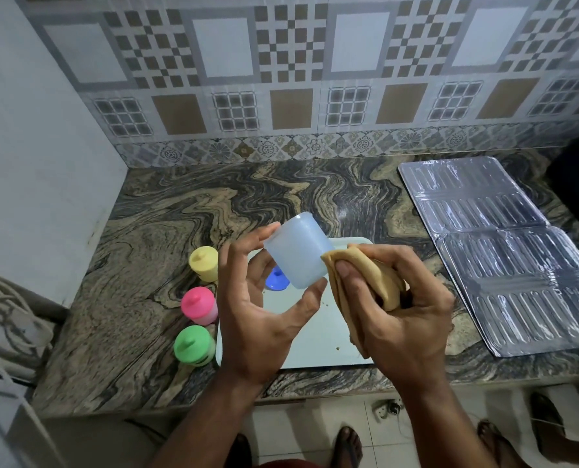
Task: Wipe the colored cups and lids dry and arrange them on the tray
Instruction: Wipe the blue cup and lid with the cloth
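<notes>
My left hand (264,309) holds a pale blue translucent cup (296,251) tilted above the white tray (322,346). My right hand (403,315) grips a folded tan cloth (365,275) that presses against the cup's right side. A blue lid (276,280) lies on the tray behind the cup, partly hidden by it. Left of the tray stand a yellow lidded cup (203,263), a pink lidded cup (199,305) and a green lidded cup (193,346) in a row on the counter.
A ribbed clear plastic sheet (504,251) covers the right side of the marble counter (214,204). A patterned tiled wall backs the counter and a plain wall closes its left end. White cables (8,319) lie at the far left. Feet stand on the floor below.
</notes>
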Action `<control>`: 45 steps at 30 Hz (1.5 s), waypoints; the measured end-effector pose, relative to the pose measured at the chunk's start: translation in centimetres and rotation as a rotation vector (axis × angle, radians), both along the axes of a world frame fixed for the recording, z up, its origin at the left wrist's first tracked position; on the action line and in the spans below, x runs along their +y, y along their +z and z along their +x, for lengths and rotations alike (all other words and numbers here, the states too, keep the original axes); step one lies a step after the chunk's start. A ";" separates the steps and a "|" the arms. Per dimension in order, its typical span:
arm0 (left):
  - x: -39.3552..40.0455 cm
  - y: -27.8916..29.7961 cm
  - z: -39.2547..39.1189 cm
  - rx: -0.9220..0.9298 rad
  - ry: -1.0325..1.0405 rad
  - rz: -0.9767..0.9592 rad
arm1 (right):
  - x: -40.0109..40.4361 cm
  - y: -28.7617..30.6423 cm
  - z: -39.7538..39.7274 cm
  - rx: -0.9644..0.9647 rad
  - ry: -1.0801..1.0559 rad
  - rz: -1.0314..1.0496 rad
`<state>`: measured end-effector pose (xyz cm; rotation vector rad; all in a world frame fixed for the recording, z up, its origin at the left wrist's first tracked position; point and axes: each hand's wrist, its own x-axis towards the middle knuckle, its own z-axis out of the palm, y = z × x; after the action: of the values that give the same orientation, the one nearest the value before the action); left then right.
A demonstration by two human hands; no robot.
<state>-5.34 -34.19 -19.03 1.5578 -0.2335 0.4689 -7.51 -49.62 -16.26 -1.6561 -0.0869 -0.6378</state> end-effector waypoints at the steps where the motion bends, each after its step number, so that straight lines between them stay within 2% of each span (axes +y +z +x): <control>1: 0.2 -0.1 0.1 0.001 0.014 0.014 | 0.0 -0.1 0.1 -0.014 -0.013 -0.024; 8: 1.0 0.1 -0.2 -0.101 0.120 0.249 | 0.7 0.3 0.8 -0.049 -0.048 -0.207; 11: 1.5 0.1 -0.3 -0.128 0.120 0.265 | 1.5 0.8 1.7 -0.004 -0.080 -0.127; 19: 2.4 -0.5 -0.5 -0.073 0.139 0.177 | 1.8 0.8 3.2 0.107 -0.070 0.033; 22: 2.7 -0.4 -0.4 0.022 0.152 0.057 | 1.6 0.2 2.1 0.095 -0.005 0.095; 26: 2.5 0.4 -0.3 -0.007 0.075 -0.031 | 2.5 -0.3 0.6 0.049 0.042 0.084; 30: 2.5 0.3 -0.2 -0.012 0.075 -0.007 | 2.5 -0.4 0.5 0.012 0.048 0.054; 37: 2.6 0.3 -0.6 -0.106 0.135 0.275 | 2.4 0.7 0.7 -0.006 0.036 -0.062; 42: 2.5 0.3 -0.8 -0.135 0.135 0.252 | 2.3 1.6 2.1 0.042 -0.021 -0.005; 45: 2.4 -0.2 -0.9 -0.096 0.116 0.120 | 1.8 1.5 2.8 0.089 -0.039 0.029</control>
<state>-6.26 -31.83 -19.19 1.6742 -0.2498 0.6313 -4.70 -47.82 -14.76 -1.6588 0.0193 -0.5912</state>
